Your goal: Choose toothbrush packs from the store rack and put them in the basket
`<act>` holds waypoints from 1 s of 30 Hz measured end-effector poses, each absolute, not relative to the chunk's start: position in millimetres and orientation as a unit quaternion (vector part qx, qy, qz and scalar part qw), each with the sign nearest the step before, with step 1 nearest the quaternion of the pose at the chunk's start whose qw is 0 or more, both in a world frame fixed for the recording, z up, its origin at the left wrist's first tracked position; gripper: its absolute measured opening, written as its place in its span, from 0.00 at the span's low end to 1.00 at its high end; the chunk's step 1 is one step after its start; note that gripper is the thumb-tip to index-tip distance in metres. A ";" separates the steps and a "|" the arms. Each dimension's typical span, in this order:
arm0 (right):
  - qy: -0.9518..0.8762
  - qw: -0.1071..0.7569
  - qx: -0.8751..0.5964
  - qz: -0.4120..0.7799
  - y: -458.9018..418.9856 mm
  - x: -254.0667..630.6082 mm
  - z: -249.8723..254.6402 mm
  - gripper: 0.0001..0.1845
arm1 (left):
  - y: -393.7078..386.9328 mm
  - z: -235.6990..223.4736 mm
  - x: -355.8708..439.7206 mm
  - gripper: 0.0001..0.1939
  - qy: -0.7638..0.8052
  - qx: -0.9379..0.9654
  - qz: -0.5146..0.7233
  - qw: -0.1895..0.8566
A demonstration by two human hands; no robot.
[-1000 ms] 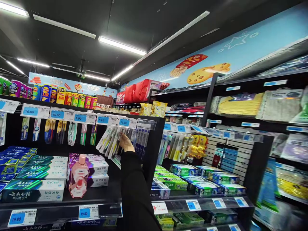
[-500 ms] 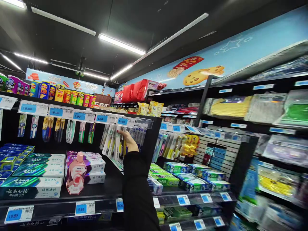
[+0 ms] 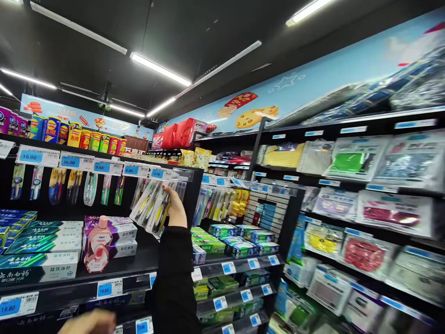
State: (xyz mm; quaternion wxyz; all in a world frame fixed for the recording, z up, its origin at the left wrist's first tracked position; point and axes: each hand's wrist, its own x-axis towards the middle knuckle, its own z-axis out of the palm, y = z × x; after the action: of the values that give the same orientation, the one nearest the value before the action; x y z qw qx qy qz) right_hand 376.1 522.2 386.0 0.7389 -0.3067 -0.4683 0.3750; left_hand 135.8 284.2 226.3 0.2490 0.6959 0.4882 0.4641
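Observation:
My right hand [image 3: 176, 206], in a black sleeve, reaches up to the hanging row. Its fingers are closed on the edge of a toothbrush pack [image 3: 158, 208], a clear and white pack with a yellow and dark brush inside. Similar packs fan out to the left, tilted, below the 12.00 price tag [image 3: 158, 173]. Whether the pack is still on its hook is hidden. Low at the bottom edge, my left hand [image 3: 88, 322] is smeared by motion, below the shelf edge. Nearest above it stands a pink mouthwash bottle [image 3: 98, 246].
Toothpaste boxes [image 3: 41, 266] are stacked at the left. More toothbrushes [image 3: 90, 188] hang along the rail. The shelf's dark end panel [image 3: 194, 197] rises just right of my hand. Farther right, green toothpaste boxes [image 3: 208, 243] and a rack of bagged goods [image 3: 351, 160] stand.
The view has turned right, so the shelf has slid left. My right hand has spread the toothbrush packs and closed on one. My left hand has come in at the bottom.

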 end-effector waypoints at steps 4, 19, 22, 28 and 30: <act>-0.484 0.725 -0.316 0.373 510.0 378.3 393.0 0.12 | 335.4 308.9 184.8 0.34 0.435 0.761 0.457 0.150; -0.526 0.717 -0.299 0.346 456.2 384.9 396.4 0.15 | 438.1 341.5 266.7 0.51 0.403 0.726 0.485 0.274; -0.535 0.707 -0.303 0.350 443.0 387.1 404.4 0.15 | 429.0 343.0 274.8 0.49 0.355 0.726 0.502 0.307; -0.549 0.700 -0.307 0.338 425.4 390.4 415.2 0.15 | 409.3 345.4 287.4 0.46 0.336 0.697 0.538 0.332; -0.550 0.706 -0.303 0.327 421.8 389.5 416.2 0.14 | 404.0 344.4 290.0 0.46 0.338 0.689 0.553 0.324</act>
State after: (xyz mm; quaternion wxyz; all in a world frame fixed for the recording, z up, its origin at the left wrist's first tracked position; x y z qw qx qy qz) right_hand 389.5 421.8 416.2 0.7064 -0.3034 -0.5496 0.3269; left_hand 290.0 404.0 344.4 0.3237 0.6895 0.3381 0.5528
